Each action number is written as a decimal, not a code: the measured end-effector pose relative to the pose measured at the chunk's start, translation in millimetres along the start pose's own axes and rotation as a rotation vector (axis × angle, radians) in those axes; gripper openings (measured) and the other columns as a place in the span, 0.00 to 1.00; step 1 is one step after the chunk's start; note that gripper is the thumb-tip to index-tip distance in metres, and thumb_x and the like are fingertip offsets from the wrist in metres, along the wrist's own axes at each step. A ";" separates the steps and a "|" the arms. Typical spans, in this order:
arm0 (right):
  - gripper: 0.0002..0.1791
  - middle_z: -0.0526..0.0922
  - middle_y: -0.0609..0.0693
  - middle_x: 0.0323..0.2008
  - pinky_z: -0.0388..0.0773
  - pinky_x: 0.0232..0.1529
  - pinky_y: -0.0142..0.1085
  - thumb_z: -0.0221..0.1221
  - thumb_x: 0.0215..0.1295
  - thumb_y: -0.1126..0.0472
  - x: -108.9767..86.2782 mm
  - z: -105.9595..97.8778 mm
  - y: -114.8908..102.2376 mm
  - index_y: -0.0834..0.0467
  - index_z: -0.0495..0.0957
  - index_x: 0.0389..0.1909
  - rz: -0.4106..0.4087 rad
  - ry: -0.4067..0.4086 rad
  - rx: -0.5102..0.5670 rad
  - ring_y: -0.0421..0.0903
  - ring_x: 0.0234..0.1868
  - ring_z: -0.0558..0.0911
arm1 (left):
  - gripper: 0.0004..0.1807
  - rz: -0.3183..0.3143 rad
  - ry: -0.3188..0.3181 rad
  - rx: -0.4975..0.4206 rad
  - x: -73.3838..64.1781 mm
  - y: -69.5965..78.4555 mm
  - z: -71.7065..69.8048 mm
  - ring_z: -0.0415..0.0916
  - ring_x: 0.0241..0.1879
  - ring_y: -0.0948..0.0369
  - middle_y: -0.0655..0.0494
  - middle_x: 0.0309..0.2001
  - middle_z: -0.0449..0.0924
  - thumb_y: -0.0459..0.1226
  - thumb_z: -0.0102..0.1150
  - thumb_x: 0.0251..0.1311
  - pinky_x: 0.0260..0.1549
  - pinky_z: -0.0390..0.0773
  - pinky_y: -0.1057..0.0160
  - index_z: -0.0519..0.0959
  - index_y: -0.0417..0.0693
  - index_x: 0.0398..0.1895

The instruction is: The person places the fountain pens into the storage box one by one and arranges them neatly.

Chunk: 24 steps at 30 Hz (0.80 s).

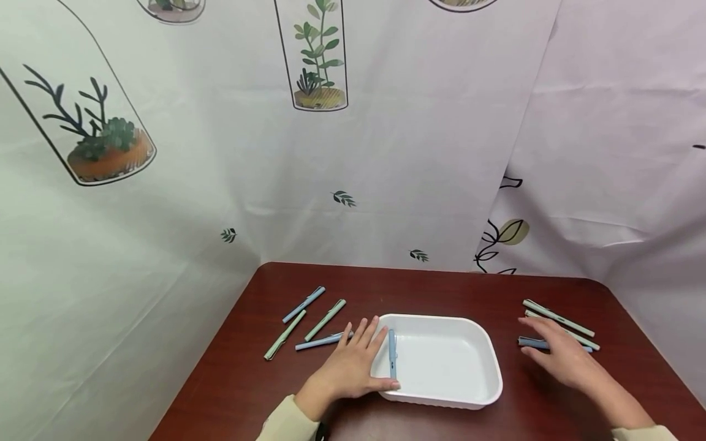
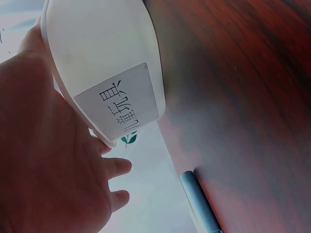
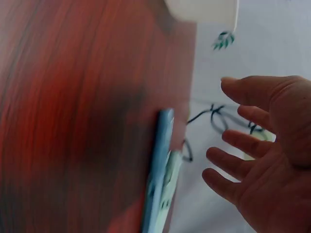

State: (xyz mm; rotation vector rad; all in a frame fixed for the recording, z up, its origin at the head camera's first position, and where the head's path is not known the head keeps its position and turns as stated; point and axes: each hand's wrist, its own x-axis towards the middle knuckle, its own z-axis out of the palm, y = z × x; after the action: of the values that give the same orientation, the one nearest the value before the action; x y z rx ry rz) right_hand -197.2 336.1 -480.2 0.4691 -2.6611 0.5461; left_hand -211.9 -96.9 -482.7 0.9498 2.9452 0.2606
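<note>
Left hand (image 1: 352, 367) nearest, fingers straight and spread, resting on left rim of white tray (image 1: 449, 364), not clenched. Tray: rounded rectangle, pale label (image 2: 119, 101) on outer wall, light-blue pen (image 1: 392, 355) inside along left side. Right hand (image 1: 568, 358) released, fingers loose, above blue clipped pen (image 1: 532, 343) near two pale-green pens (image 1: 558, 318), right of tray on red-brown table (image 1: 430, 288).

Dark red table (image 1: 231, 386), white tray (image 1: 447, 361), blue and green pens (image 1: 325, 320) either side
</note>
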 end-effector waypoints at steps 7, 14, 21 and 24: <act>0.36 0.80 0.63 0.53 0.53 0.50 0.13 0.78 0.43 0.66 -11.7 4.5 30.4 0.64 0.77 0.57 -0.053 0.011 -0.050 0.60 0.50 0.77 | 0.59 -0.014 -0.009 0.013 0.5 -0.1 -0.3 0.44 0.80 0.46 0.49 0.82 0.43 0.77 0.48 0.56 0.74 0.48 0.39 0.51 0.52 0.82; 0.33 0.78 0.67 0.54 0.74 0.49 0.46 0.76 0.49 0.64 -14.2 1.5 43.5 0.65 0.76 0.58 0.059 -0.101 -0.064 0.67 0.54 0.77 | 0.59 -0.018 -0.002 0.022 1.3 0.6 -1.0 0.44 0.80 0.46 0.50 0.82 0.43 0.76 0.49 0.56 0.74 0.49 0.39 0.52 0.52 0.82; 0.29 0.80 0.67 0.52 0.75 0.47 0.57 0.74 0.51 0.66 -12.5 3.9 51.9 0.66 0.79 0.55 0.069 -0.120 -0.072 0.68 0.53 0.79 | 0.58 -0.014 -0.009 -0.006 1.1 1.8 -2.3 0.44 0.80 0.46 0.50 0.82 0.42 0.75 0.50 0.57 0.74 0.48 0.38 0.52 0.51 0.82; 0.28 0.80 0.66 0.52 0.75 0.47 0.55 0.74 0.51 0.66 -11.7 6.0 53.4 0.66 0.79 0.55 0.073 -0.133 -0.074 0.66 0.53 0.79 | 0.58 -0.012 -0.010 -0.008 0.3 1.2 -1.8 0.44 0.80 0.46 0.50 0.82 0.42 0.75 0.50 0.57 0.74 0.48 0.38 0.52 0.51 0.82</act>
State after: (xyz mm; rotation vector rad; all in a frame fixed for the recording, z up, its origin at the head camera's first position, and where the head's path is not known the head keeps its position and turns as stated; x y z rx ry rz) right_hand -209.6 382.8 -506.6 0.4013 -2.8238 0.4502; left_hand -211.6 -96.0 -480.7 0.9289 2.9378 0.2665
